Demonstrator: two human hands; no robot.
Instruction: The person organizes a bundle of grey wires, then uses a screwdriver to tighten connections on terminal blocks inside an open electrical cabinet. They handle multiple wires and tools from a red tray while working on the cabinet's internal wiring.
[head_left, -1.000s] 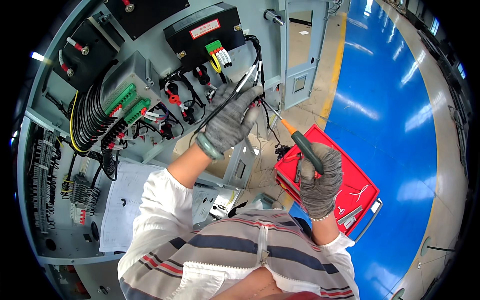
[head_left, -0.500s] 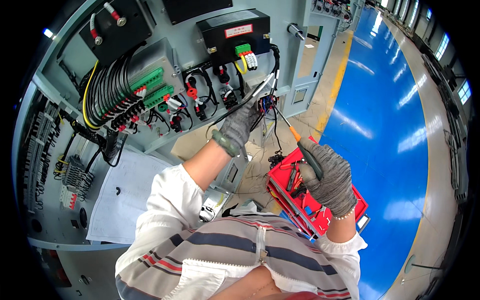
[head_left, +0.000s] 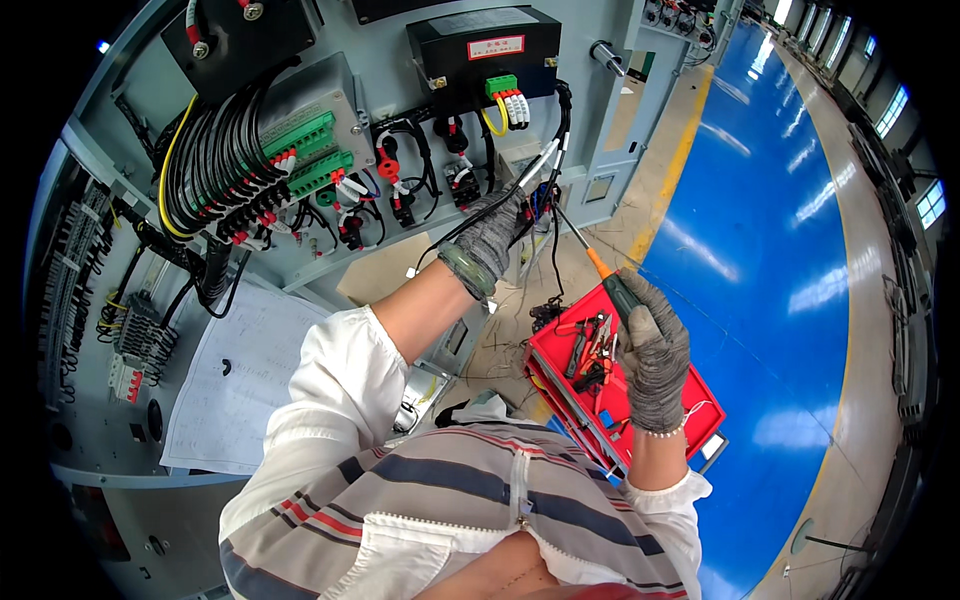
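Both my hands wear grey knitted gloves. My right hand [head_left: 655,345] is closed round the dark green and orange handle of a screwdriver [head_left: 601,263]. Its shaft slants up and left to a small dark wired component [head_left: 541,200], where the tip is lost among the wires. My left hand [head_left: 492,238] is at the left side of that component, beneath black wires with white sleeves [head_left: 540,165]. The left fingertips are hidden by wires, so what they hold cannot be made out. Above them a black box [head_left: 485,60] with a green plug [head_left: 501,86] is mounted on the grey panel.
Left of my hands are green terminal blocks [head_left: 318,152] with bundled black wires. A paper drawing [head_left: 235,385] lies in the cabinet at lower left. Under my right hand stands a red tool cart [head_left: 700,385] with pliers and other tools. Blue floor [head_left: 765,270] stretches along the right.
My right hand has turned and shifted slightly left, with its fingers further along the screwdriver handle. The left hand stays by the component. The whole view has shifted a little.
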